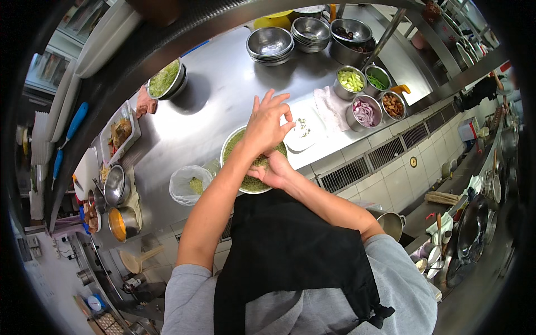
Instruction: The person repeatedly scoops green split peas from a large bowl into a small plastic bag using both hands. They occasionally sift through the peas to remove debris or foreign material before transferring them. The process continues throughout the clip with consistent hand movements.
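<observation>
A round bowl (222, 157) full of small green granules (255, 184) stands at the table edge before me. My right hand (276, 169) is palm up and cupped over it, with some granules in the palm. My left hand (270, 121) crosses above the right wrist. Its thumb and index tips come close together beside a white plate (299, 144), the other fingers spread; whether anything tiny is between them I cannot tell. Scattered small dark and green bits (302, 127) lie on that plate. Left of the bowl is a clear plastic bag (184, 184) with more green granules inside.
Metal pots of chopped celery-like pieces (351, 81), sliced red onion (363, 111) and brown chunks (393, 105) line the right edge. Stacked metal bowls (270, 44) stand at the back. Another person's hand (146, 101) rests by a bowl of shredded greens (164, 80). A shelf rail (146, 39) arches overhead.
</observation>
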`<state>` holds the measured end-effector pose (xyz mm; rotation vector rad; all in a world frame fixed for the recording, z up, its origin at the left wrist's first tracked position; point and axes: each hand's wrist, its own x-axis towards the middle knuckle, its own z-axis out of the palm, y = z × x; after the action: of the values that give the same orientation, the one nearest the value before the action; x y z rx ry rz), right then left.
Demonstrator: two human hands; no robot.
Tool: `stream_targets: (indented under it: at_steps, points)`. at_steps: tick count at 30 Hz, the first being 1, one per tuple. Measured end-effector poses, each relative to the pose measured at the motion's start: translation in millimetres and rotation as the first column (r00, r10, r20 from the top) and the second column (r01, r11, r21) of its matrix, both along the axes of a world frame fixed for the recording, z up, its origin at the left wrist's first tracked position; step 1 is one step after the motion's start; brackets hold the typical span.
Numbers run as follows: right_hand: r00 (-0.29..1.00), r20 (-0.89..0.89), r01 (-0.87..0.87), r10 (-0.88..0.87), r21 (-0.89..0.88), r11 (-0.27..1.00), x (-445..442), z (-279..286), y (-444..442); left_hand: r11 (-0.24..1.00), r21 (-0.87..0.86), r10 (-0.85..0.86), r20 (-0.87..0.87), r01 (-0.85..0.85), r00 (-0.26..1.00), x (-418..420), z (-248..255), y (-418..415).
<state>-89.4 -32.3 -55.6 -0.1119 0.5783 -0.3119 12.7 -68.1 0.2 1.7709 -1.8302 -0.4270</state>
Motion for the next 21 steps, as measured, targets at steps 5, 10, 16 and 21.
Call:
stream_targets:
  at_steps: [5, 10, 16, 21]
  points:
    - [0.997, 0.07, 0.022, -0.026, 0.051, 0.998, -0.7, -8.8, -3.2, 1.0, -0.003, -0.002, 0.001, 0.002, 1.0, 0.0, -7.8, -11.3]
    - [0.998, 0.068, 0.008, -0.012, 0.062, 0.998, 0.4, -12.2, -4.2, 1.0, 0.001, 0.005, -0.008, -0.005, 1.0, -1.0, -0.5, -10.9]
    - [0.998, 0.065, 0.029, -0.029, -0.006, 1.0, -6.3, 13.4, -10.6, 0.985, -0.108, 0.122, -0.116, -0.135, 0.986, 10.9, 5.6, 25.8]
    - [0.989, 0.135, 0.063, -0.066, 0.022, 0.998, -9.2, -2.0, -20.3, 0.928, -0.293, 0.207, -0.114, -0.232, 0.972, 18.0, 0.1, 93.0]
